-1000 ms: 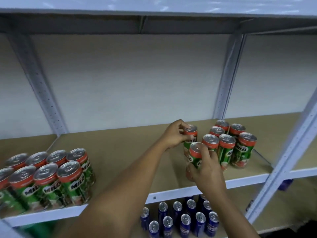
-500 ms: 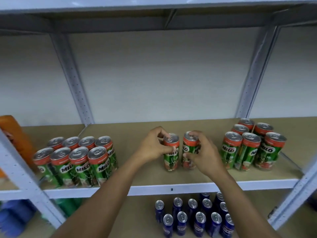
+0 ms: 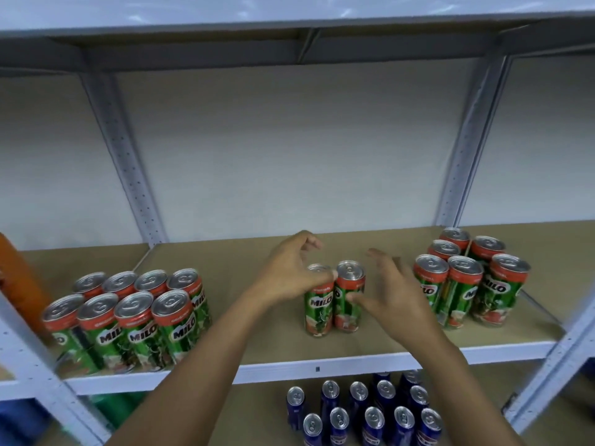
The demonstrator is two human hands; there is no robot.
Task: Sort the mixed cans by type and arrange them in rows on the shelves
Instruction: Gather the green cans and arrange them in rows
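Two green-and-red Milo cans stand upright side by side at the middle of the brown shelf (image 3: pixel 244 346): the left can (image 3: pixel 317 309) and the right can (image 3: pixel 349 294). My left hand (image 3: pixel 289 272) hovers over the left can with loosely curled fingers, its thumb at the can's rim. My right hand (image 3: pixel 386 294) is spread to the right of the right can, with only its thumb touching the can's side. A block of several Milo cans (image 3: pixel 128 317) stands at the left, and another group of Milo cans (image 3: pixel 467 284) stands at the right.
Several blue cans (image 3: pixel 370 413) stand in rows on the shelf below. An orange object (image 3: pixel 19 284) sits at the far left, and something green (image 3: pixel 119 407) lies under the left cans. Slanted grey uprights (image 3: pixel 553 365) frame the bay, with a white wall behind.
Both hands carried the two cans leftward from the right group and stood them mid-shelf. The fingers have now come off the cans and spread.
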